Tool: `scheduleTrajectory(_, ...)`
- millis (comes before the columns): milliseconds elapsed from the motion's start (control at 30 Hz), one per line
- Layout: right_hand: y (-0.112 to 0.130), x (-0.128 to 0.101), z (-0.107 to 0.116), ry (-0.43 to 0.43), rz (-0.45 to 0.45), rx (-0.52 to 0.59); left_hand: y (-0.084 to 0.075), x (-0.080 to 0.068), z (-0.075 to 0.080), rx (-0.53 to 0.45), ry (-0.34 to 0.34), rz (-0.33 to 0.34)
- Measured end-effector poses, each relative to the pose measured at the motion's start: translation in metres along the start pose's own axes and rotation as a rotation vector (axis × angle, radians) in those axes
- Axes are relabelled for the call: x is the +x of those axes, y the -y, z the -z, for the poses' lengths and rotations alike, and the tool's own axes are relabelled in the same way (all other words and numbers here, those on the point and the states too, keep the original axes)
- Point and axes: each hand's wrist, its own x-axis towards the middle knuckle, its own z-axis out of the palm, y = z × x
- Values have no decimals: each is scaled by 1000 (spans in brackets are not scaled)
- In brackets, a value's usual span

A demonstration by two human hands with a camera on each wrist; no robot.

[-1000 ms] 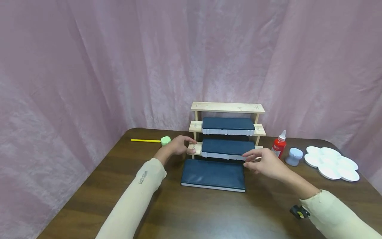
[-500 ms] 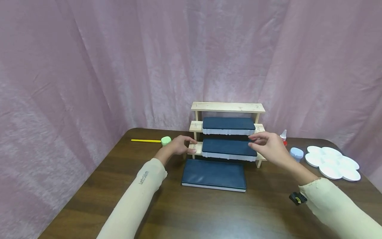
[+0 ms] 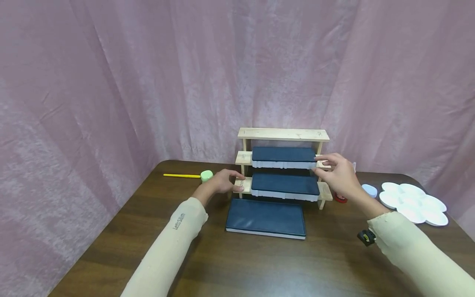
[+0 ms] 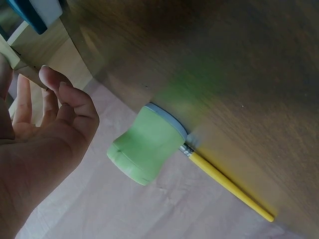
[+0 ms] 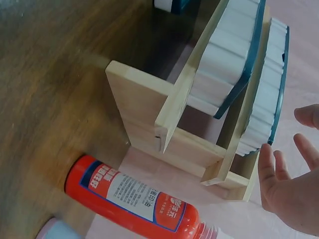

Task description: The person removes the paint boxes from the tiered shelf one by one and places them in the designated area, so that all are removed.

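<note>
A three-tier wooden shelf (image 3: 283, 134) stands at the back of the dark table (image 3: 259, 264). One dark blue box with a white base (image 3: 283, 157) lies on its middle tier and another (image 3: 285, 185) on the lower tier. A third blue box (image 3: 265, 218) lies flat on the table in front. My left hand (image 3: 222, 181) rests with loosely bent fingertips (image 4: 50, 77) against the left end of the lower tier. My right hand (image 3: 335, 171) hovers at the right end of the middle box (image 5: 271, 84); its straight fingers (image 5: 269, 164) stand just apart from the box and hold nothing.
A green cap-like piece (image 4: 147, 149) with a yellow stick (image 4: 227, 186) lies left of the shelf. A red bottle (image 5: 134, 199) lies right of it, mostly behind my hand in the head view. A pale blue pot (image 3: 369, 189) and white palette (image 3: 412, 202) sit further right.
My right hand rose from the front of the lower box to the right end of the middle box. The left hand stayed at the shelf's left end.
</note>
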Motion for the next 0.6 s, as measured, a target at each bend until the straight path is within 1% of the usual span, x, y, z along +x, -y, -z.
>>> scheduleTrajectory(133, -2, 5, 0, 8, 13, 7, -2, 1, 1, 6, -2, -8)
scheduleTrajectory(300, -5, 11, -2, 11, 22, -7, -6, 4, -1, 14, 8, -11)
scheduleTrajectory(467, -8, 17, -8, 38, 25, -50, -6, 7, -5, 28, 3, -17)
scheduleTrajectory(600, -10, 21, -13, 72, 22, -93, -4, 7, -8, 28, 8, -5)
